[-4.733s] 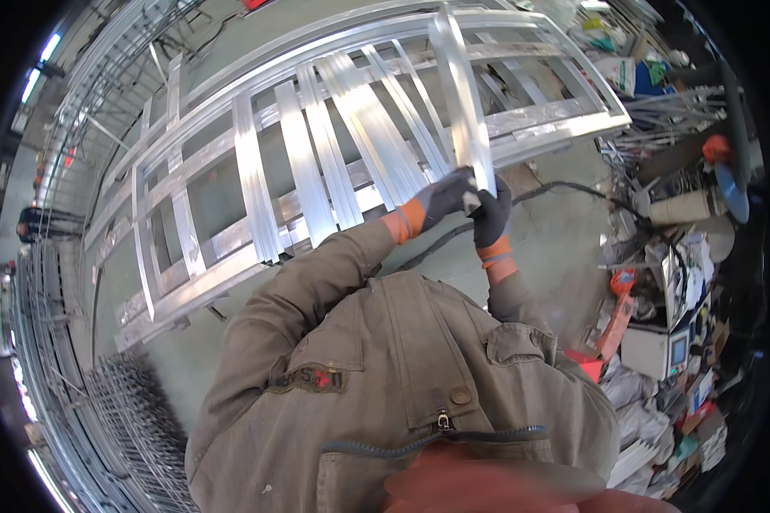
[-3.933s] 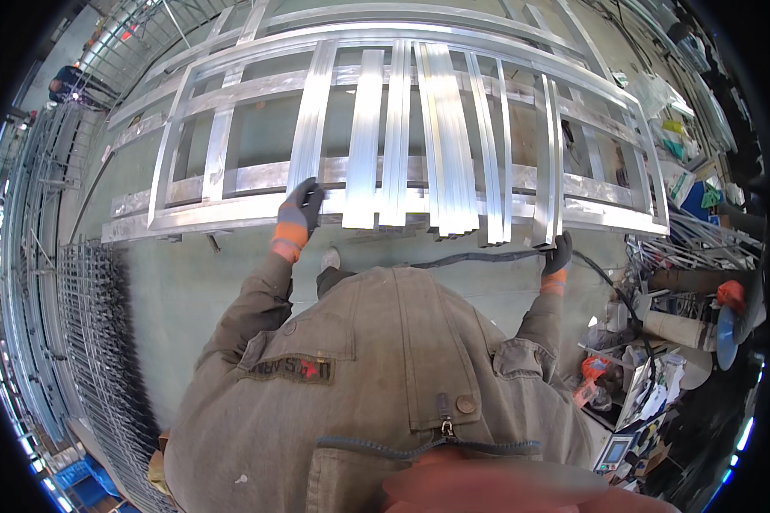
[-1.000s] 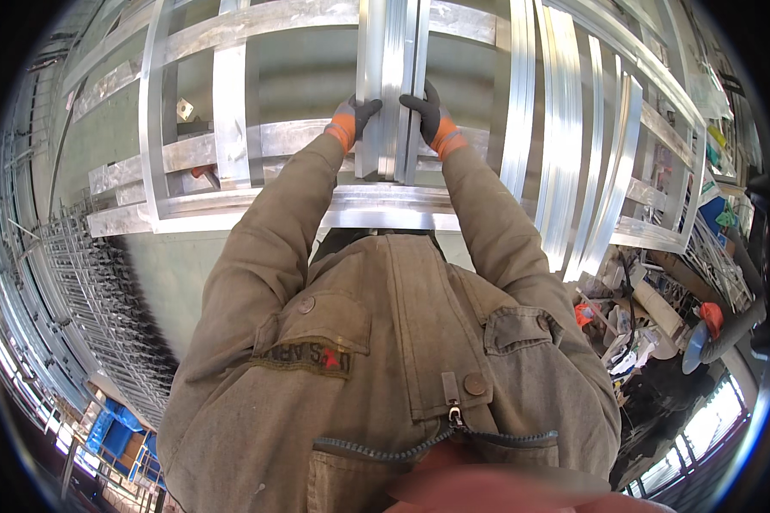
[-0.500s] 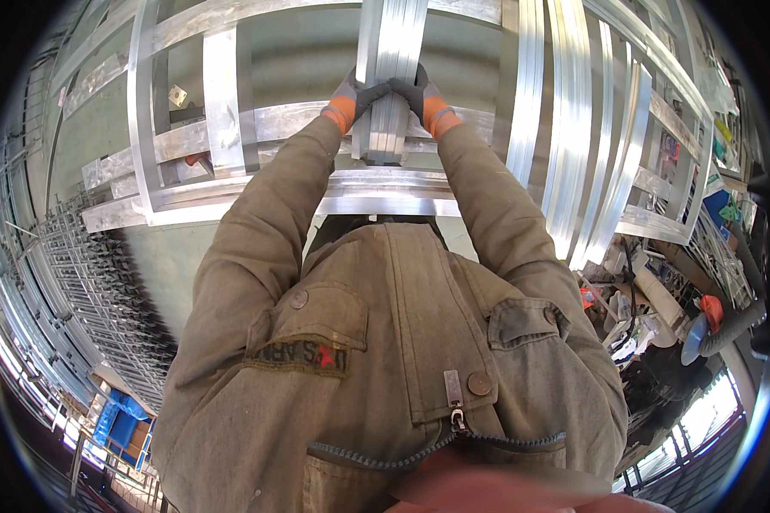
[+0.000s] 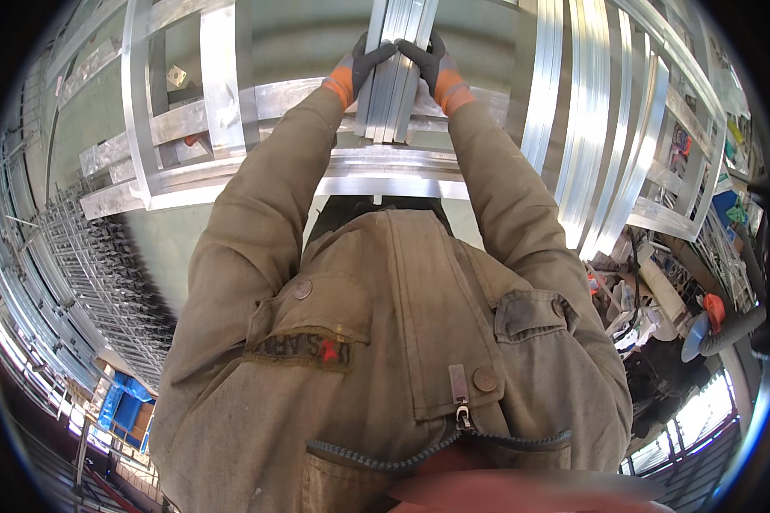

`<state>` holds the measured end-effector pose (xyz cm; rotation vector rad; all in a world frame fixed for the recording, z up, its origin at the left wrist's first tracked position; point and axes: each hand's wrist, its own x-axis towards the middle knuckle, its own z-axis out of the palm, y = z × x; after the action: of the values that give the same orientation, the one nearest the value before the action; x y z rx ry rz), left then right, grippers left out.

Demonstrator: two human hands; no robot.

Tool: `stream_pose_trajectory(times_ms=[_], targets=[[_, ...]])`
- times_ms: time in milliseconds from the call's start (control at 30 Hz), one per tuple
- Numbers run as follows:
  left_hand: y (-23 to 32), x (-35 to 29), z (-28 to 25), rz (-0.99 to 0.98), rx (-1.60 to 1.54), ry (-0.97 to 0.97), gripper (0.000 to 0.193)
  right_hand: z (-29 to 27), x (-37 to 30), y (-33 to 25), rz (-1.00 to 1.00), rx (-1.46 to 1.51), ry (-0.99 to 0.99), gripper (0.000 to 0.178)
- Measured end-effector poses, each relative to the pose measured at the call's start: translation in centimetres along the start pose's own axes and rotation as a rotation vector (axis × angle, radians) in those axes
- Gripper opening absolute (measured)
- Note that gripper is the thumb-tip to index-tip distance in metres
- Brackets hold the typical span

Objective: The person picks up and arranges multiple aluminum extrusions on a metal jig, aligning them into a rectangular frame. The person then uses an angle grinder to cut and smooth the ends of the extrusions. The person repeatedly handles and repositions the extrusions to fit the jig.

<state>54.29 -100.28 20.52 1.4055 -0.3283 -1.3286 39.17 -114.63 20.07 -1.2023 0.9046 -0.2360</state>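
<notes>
A bundle of long silvery metal profiles (image 5: pixel 390 107) lies lengthwise on a metal frame, its near end pointing toward me. My left hand (image 5: pixel 361 67), in a dark grey glove with an orange cuff, is closed around the bundle's left side. On the opposite side, my right hand (image 5: pixel 431 65), gloved the same way, grips it too. Both thumbs rest on top of the profiles, close to each other. The fingers underneath are mostly hidden. Under the bundle runs a cross rail (image 5: pixel 385 164) of the frame, just beyond my body.
More long profiles (image 5: pixel 586 111) lie across the frame to the right. Upright bars (image 5: pixel 222 85) stand at the left. A rack of thin metal parts (image 5: pixel 103 274) is at the far left. Cluttered tools, a grey hose (image 5: pixel 731 329) and an orange-red object (image 5: pixel 713 309) sit at the right.
Both hands are now farther from the bundle's near end, and the thumbs, touching before, are slightly apart. The separate left profile now sits tighter against the others. The whole view has shifted slightly.
</notes>
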Motion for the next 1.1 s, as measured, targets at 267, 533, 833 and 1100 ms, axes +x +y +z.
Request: stream_pose_trajectory(times_ms=[267, 533, 833, 1100], targets=[[-0.4, 3.0, 1.0, -0.026, -0.130, -0.051, 0.081, -1.4, 0.8, -1.5, 0.009, 0.074, -0.023, 0.089], [5.8, 2.0, 2.6, -0.058, -0.240, -0.116, 0.073, -2.5, 1.4, -7.9, -0.071, 0.261, -0.099, 0.070], [6.9, -1.6, 3.4, -0.059, -0.403, -0.175, 0.064, -2.4, -1.8, -9.1, -0.175, 0.293, -0.237, 0.067], [7.7, -5.5, 5.0, 0.018, -0.181, -0.135, 0.086, -0.3, -5.4, -7.6, -0.047, 0.428, -0.062, 0.072]])
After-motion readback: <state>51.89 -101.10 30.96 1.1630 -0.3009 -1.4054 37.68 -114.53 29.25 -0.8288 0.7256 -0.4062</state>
